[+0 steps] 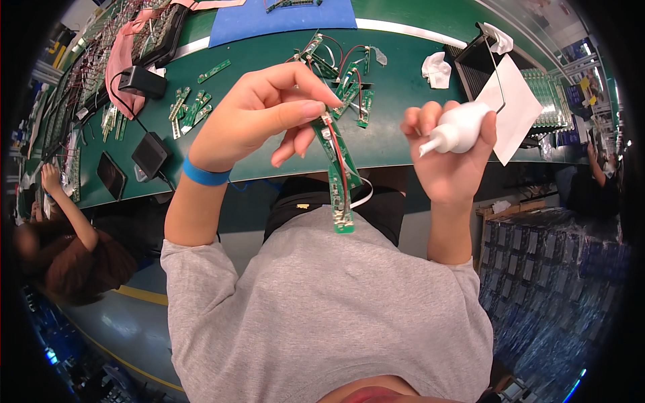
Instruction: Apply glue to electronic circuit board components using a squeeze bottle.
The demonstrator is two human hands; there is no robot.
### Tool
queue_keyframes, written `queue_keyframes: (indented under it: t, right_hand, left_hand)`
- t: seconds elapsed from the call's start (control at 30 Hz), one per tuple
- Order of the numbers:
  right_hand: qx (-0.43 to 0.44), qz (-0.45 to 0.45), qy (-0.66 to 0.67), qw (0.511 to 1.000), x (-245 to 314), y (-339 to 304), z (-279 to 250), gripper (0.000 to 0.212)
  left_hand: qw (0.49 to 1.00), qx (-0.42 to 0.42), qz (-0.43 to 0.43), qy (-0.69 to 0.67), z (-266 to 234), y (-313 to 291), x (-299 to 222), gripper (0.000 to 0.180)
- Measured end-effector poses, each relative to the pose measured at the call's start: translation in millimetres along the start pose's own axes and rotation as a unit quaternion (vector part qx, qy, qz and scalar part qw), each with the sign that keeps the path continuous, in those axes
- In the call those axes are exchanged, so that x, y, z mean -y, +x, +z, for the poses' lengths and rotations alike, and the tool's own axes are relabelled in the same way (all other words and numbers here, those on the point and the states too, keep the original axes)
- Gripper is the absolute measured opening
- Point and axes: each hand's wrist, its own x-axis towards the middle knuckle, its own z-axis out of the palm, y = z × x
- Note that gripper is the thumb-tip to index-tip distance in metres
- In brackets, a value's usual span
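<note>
Two fingertips of the left hand (259, 117), thumb and forefinger, close in a pinch on the far end of a narrow green circuit board (341, 195), its other fingers loosely curled; that grip leaves the board hanging over the near edge of the counter, flat and glossy, studded with small parts, and whether one strip or two overlap is hard to tell. Thin red and dark wires (340, 158) run along it, and a flat white lead (367, 195) loops off its right side. The right hand (457, 168), palm up, wraps its grip around a smooth, rounded white bottle (468, 123), the tapered nozzle aimed left and near. A blue band (205, 176) circles the left wrist. Beyond, on the matte green counter (406, 70), lie wired boards (345, 101) in a tangle at the middle, with short bare strips (195, 111) further left. Crumpled white tissue (437, 70) sits to the right, near a ridged black rack (476, 67) and a stiff white sheet (508, 114). Limp pink cloth (124, 60) drapes at far left; a smooth blue mat (282, 21) covers the far middle.
</note>
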Motion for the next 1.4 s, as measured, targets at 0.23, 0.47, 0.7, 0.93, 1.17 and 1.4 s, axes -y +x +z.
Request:
queue_keyframes:
  t: [0.23, 0.47, 0.7, 0.93, 1.17, 1.4]
  right_hand:
    - [0.041, 0.084, -0.022, 0.995, -24, -2, -2, 0.048]
    - [0.072, 0.14, 0.033, 0.987, -28, -6, -6, 0.043]
    - [0.016, 0.131, 0.023, 0.991, -28, -8, -4, 0.043]
    - [0.006, 0.132, -0.022, 0.991, -20, -7, -7, 0.049]
    - [-0.015, 0.112, -0.055, 0.992, -17, -7, -7, 0.051]
    - [-0.029, 0.071, -0.109, 0.991, -9, -12, -7, 0.048]
  left_hand:
    - [0.999, 0.0, 0.052, -0.009, 2, 12, 10, 0.013]
    - [0.999, 0.0, 0.046, 0.007, -1, 20, 14, 0.015]
    - [0.999, -0.034, 0.01, -0.01, -6, 23, 24, 0.023]
    - [0.99, -0.06, -0.127, 0.001, -7, 14, 56, 0.032]
    - [0.924, 0.108, -0.214, -0.297, 36, 12, 107, 0.032]
    - [0.873, 0.065, -0.132, -0.465, 50, 19, 118, 0.029]
